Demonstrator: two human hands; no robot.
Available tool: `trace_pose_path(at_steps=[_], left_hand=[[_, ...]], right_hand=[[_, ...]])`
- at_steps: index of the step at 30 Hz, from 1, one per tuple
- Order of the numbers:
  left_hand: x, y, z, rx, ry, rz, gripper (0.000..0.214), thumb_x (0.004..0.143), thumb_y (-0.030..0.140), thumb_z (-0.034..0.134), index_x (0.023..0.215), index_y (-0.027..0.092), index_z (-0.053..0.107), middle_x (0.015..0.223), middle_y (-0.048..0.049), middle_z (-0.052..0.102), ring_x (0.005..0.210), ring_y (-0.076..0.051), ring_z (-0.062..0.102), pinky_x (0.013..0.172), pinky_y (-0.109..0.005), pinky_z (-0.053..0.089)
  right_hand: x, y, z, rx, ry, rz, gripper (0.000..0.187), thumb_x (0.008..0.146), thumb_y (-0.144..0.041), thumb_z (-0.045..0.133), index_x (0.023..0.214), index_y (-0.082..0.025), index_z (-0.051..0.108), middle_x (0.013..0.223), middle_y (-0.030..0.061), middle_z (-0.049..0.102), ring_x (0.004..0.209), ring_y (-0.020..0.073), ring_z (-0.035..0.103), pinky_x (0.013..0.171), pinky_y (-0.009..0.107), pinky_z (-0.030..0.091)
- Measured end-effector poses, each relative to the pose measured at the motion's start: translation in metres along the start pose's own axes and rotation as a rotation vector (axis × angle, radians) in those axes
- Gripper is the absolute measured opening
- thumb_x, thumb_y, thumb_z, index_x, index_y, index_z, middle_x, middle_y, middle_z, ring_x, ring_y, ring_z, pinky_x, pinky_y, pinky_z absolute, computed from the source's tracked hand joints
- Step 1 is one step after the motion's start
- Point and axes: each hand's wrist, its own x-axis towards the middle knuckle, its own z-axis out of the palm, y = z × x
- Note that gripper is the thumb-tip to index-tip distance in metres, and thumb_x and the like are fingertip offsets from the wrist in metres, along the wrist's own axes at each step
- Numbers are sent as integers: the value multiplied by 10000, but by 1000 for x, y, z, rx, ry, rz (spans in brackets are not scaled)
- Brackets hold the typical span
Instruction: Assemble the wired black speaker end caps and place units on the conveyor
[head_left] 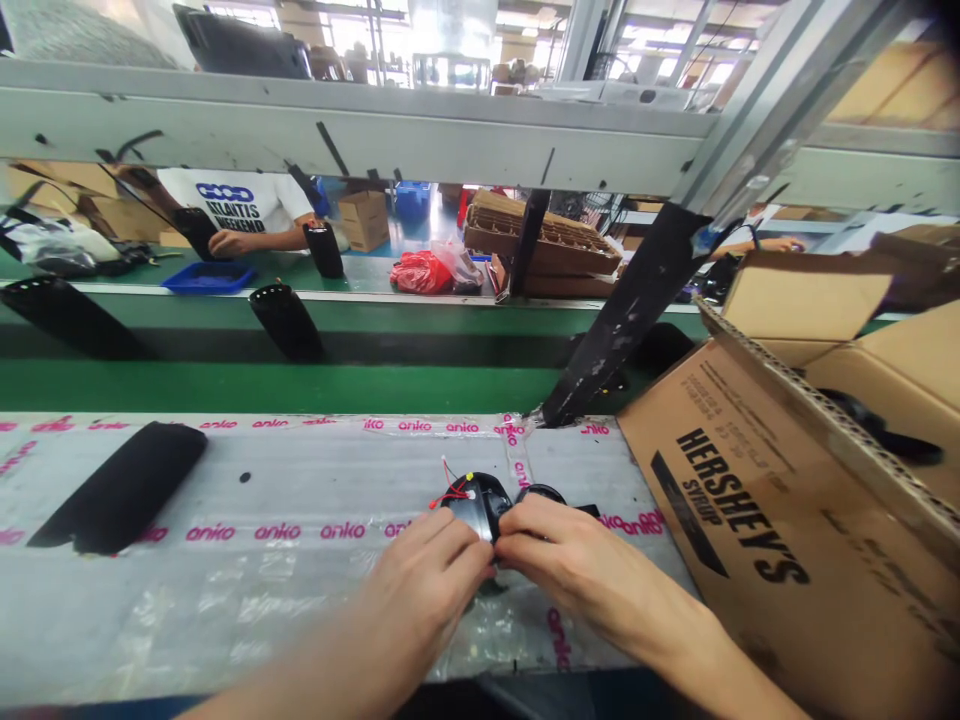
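Observation:
Above the taped work surface (285,580), my left hand (431,560) has its fingers closed on a black rounded part with a silvery cylinder (476,508). Thin red wires (450,492) with small connectors stick up from it. My right hand (555,545) meets the left at the fingertips, closed around a second black rounded piece (544,493). A short dark strip (586,510) pokes out to the right of it. Both hands partly cover the pieces, so I cannot tell whether they are joined. A black fabric sleeve (124,490) lies flat at the left.
An open cardboard box (750,480) with black parts inside borders the right side. Behind the surface runs a green conveyor (420,385) bearing black cylinders (285,320). A slanted black-wrapped post (622,320) rises near the box. Across the belt, a co-worker (247,215) holds black cylinders.

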Motion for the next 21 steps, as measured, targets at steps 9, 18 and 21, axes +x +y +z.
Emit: trace_pose_path(at_steps=[9,18,21], left_hand=[[-8,-20,-21,-134,140,-4,223,1122,228,525,1002,191,709,910,-30,753,800,-174,705,731,-283,559],[22,-59,-34,-394,-102,-430,389,1115,404,461,1031,190,775,997,-38,809,935,-221,734,817,-286,548],[39,-58,-37,-254,-233,-356,413,1101,322,432,925,169,773,824,-2,773,744,-180,691,664,-232,482]], right_hand=[[-5,-17,9,-182,92,56,150,978,-38,696,970,-187,716,1088,80,692,909,237,636,727,356,560],[23,17,-11,261,260,298,272,1120,-247,502,1127,-211,771,1144,84,768,1071,221,733,973,351,579],[42,20,-13,223,133,326,346,1132,-260,474,1010,-213,794,903,26,786,837,191,730,759,273,547]])
